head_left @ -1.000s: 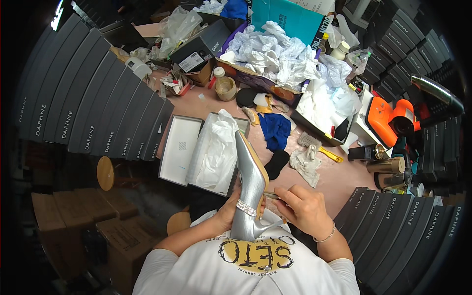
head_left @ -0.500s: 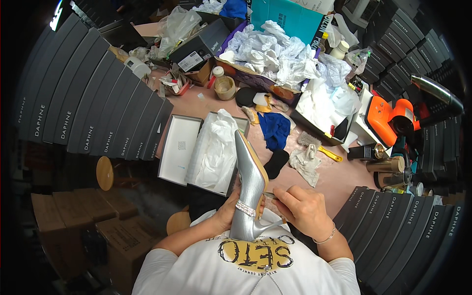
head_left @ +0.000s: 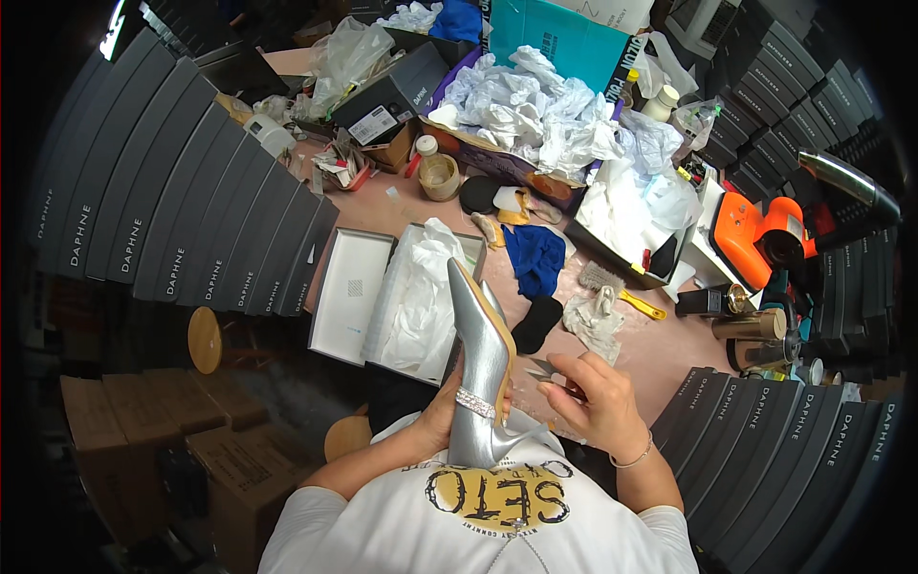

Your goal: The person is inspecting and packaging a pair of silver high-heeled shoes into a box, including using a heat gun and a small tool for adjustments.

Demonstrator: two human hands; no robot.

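Desk [head_left: 660, 349] is pinkish, cluttered, with stacks of dark shoe boxes [head_left: 182, 220] curving along your left and more at your lower right. Big cardboard tray of crumpled white tissue paper [head_left: 535, 115] sits at the far side. Open shoe box [head_left: 421, 297] with white wrapping lies right in front of you, its lid [head_left: 349, 292] just beside it on the left. Orange heat gun [head_left: 755, 234] at the right edge. Blue cloth [head_left: 535, 256] mid-desk, black pad [head_left: 537, 323] near it.

Silver high-heel shoe [head_left: 481, 368] stands toe-up against your chest, over the near desk edge. Your left hand [head_left: 442, 413] is wrapped around its back, fingers closed on it by the ankle strap. Your right hand [head_left: 598, 407] is just beside the shoe, fingers curled shut on small scissors [head_left: 547, 368], blades pointing toward the shoe.
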